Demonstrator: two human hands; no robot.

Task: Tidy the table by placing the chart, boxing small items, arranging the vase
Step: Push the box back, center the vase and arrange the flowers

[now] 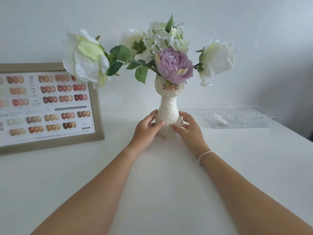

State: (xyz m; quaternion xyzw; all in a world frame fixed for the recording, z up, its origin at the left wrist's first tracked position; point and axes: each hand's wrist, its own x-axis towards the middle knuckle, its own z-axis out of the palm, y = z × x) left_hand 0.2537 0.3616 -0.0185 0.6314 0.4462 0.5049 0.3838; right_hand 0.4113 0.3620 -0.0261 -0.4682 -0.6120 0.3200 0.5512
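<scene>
A cat-shaped vase of flowers is held at its base by both hands on a white surface.

The white surface [169,184] is seen spreading to a pale wall, and against that wall, at the far left, a framed nail-colour chart [47,106] is propped at a tilt. At the centre the cream vase [169,106] is stood upright, filled with white flowers [86,58] and one purple bloom [173,65]. At the far right, well apart from the vase, a clear plastic box [240,117] with dividers is set flat; small items appear to be lying in its left compartment, though they are too blurred to be named. The vase's lower body is cupped by the left hand [147,128] and the right hand [188,128], fingers loosely curled against it, thumbs laid across the front. A white string bracelet [205,156] is worn on the right wrist.
</scene>
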